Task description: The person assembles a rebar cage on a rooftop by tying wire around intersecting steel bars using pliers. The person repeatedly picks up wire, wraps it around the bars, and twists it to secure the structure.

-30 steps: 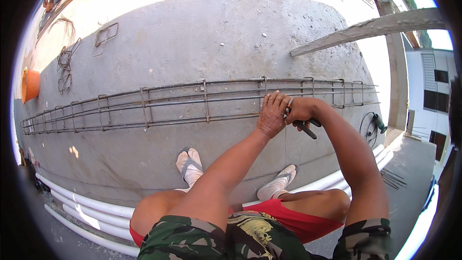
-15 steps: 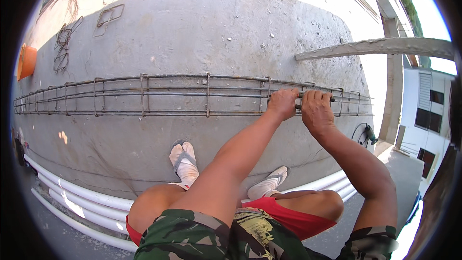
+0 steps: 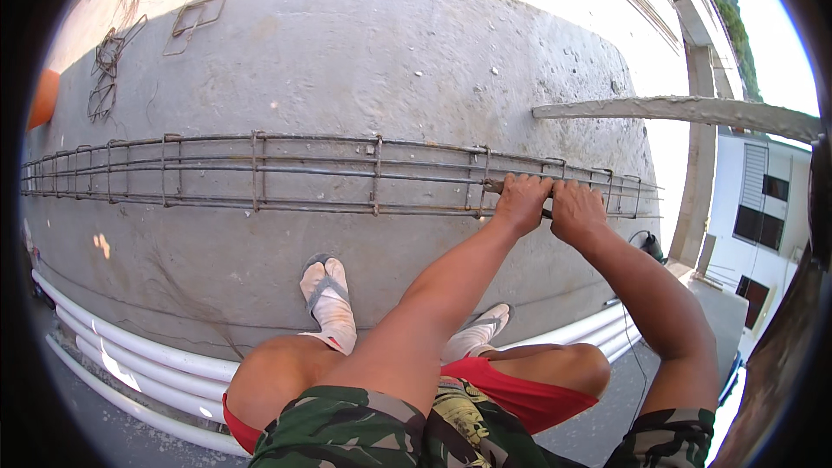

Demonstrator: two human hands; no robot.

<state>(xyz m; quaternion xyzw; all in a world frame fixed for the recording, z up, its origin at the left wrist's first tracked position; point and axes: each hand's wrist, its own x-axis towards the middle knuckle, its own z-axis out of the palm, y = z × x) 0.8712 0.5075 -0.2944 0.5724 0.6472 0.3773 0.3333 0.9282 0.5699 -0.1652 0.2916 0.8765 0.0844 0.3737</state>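
A long rebar cage (image 3: 316, 166), made of lengthwise steel bars with square stirrups tied around them, lies across the floor in front of me. My left hand (image 3: 523, 202) is closed around its near upper bar, right of the middle. Close beside it, almost touching, my right hand (image 3: 576, 208) is closed over the same stretch. A short dark piece (image 3: 546, 212) shows low between the hands, and a brownish end sticks out left of my left hand. My fingers hide most of it, and I cannot make out its kind.
Loose stirrups (image 3: 192, 24) and a tangle of wire (image 3: 104, 74) lie at the far left, near an orange bucket (image 3: 43, 100). White pipes (image 3: 165, 355) run behind my feet. A grey beam (image 3: 659, 109) juts in from the right. A dark power tool (image 3: 652, 247) lies beyond my right arm.
My hands have moved slightly down in the picture and closer together. The dark end that stuck out right of my right hand is out of sight; a brownish end now shows at the left.
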